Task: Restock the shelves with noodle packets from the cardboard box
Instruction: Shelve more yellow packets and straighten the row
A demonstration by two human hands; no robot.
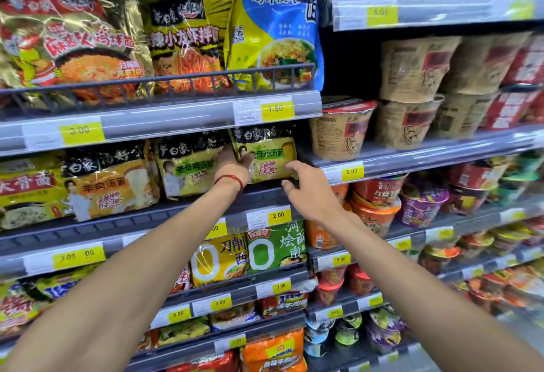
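A green-and-black noodle packet (266, 154) stands upright at the right end of the second shelf (176, 218). My left hand (232, 164), with a red band on its wrist, presses against the packet's left edge, fingers tucked between it and the matching packet (188, 165) beside it. My right hand (306, 186) holds the packet's lower right corner with curled fingers. The cardboard box is not in view.
Yellow and orange noodle packets (109, 183) fill the shelf to the left. Larger packets (188, 39) stand behind a wire rail above. Cup noodles (341, 127) stack on the right-hand shelves. More packets (259, 248) sit on the lower shelves, behind yellow price tags (276, 215).
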